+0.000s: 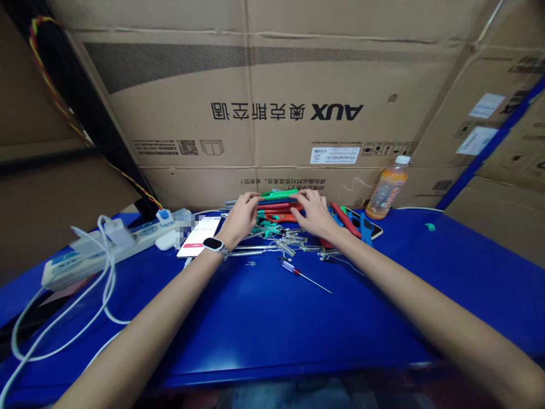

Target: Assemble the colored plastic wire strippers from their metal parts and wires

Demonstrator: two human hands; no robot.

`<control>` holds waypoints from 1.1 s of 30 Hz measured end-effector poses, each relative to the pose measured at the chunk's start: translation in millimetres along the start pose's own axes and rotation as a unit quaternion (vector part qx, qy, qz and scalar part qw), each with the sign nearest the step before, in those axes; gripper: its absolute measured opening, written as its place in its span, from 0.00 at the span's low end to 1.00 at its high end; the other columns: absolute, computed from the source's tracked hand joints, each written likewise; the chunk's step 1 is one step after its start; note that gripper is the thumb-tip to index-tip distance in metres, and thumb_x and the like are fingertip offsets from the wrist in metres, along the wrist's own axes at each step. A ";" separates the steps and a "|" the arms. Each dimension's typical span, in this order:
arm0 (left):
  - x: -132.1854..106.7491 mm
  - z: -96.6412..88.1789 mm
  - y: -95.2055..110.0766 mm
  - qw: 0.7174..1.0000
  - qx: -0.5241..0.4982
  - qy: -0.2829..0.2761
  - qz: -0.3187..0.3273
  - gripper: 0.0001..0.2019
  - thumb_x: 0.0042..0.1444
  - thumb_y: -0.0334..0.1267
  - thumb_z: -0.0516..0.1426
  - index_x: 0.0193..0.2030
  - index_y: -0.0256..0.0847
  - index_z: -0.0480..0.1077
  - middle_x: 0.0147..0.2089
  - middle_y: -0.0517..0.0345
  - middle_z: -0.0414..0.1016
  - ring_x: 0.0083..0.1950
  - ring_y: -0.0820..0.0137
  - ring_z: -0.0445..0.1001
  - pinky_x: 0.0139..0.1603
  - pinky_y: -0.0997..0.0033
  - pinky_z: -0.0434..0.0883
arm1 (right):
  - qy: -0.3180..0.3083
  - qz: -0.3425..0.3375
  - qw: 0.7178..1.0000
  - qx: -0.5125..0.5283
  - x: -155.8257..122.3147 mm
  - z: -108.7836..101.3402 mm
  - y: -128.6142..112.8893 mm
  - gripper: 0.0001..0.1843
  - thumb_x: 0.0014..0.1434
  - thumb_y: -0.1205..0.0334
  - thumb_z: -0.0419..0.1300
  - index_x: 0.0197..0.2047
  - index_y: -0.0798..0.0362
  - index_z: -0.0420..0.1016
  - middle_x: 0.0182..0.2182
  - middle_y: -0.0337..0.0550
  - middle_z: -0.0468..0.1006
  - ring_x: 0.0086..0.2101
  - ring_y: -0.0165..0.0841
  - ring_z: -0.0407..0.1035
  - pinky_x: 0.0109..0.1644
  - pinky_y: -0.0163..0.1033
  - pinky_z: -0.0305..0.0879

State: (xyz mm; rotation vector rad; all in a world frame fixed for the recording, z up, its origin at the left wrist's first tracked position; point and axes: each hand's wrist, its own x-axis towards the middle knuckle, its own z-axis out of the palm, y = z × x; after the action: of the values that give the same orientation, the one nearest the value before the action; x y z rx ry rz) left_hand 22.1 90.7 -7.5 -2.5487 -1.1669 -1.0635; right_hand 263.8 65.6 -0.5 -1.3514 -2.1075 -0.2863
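Both hands reach to the back of the blue table, over a stack of coloured plastic handle-shaped pieces. My left hand (242,218), with a watch on the wrist, has its fingers closed at the left end of a long green plastic piece (279,195). At its right end, the fingers of my right hand (314,213) grip it too. Red pieces (275,208) lie directly beneath it. In front are small clear parts with thin wires (286,246), teal bits (270,228) and metal rods (247,250). A screwdriver (304,274) lies nearer me.
On the left stand a lit phone (199,237) and a white power strip (147,232) with looping white cables (111,272). Blue and red pieces (365,228) lie right of the stack. An orange drink bottle (387,187) leans against the cardboard wall (179,102).
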 end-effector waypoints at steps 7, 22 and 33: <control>-11.1 4.2 33.7 0.998 -0.034 -0.034 0.043 0.15 0.65 0.28 0.47 0.54 0.40 0.69 0.56 0.46 0.70 0.58 0.59 0.70 0.60 0.53 0.70 | 0.000 0.043 0.999 0.014 -42.3 -22.0 11.7 0.18 0.63 0.61 0.53 0.55 0.50 0.72 0.51 0.52 0.72 0.52 0.47 0.63 0.54 0.54 0.61; 19.6 35.0 8.6 0.987 0.023 -0.119 -0.102 0.32 0.55 0.26 0.50 0.69 0.29 0.57 0.70 0.37 0.58 0.70 0.50 0.57 0.70 0.50 0.59 | -0.066 -0.034 0.996 -0.058 13.7 1.3 -12.9 0.29 0.60 0.62 0.55 0.65 0.52 0.64 0.61 0.57 0.65 0.58 0.49 0.57 0.56 0.53 0.56; 6.3 58.3 -17.4 0.991 -0.035 -0.119 -0.056 0.24 0.65 0.33 0.45 0.67 0.33 0.59 0.69 0.40 0.59 0.71 0.56 0.58 0.71 0.52 0.57 | -0.157 -0.039 0.980 -0.112 27.6 30.7 0.5 0.26 0.67 0.54 0.50 0.66 0.50 0.65 0.57 0.56 0.70 0.55 0.49 0.63 0.54 0.53 0.56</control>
State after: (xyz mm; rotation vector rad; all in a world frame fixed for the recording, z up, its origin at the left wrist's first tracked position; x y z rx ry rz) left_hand 44.4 129.6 -49.1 -2.7537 -1.3681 -0.8536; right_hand 244.7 101.3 -8.3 -1.5274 -2.4542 -0.3728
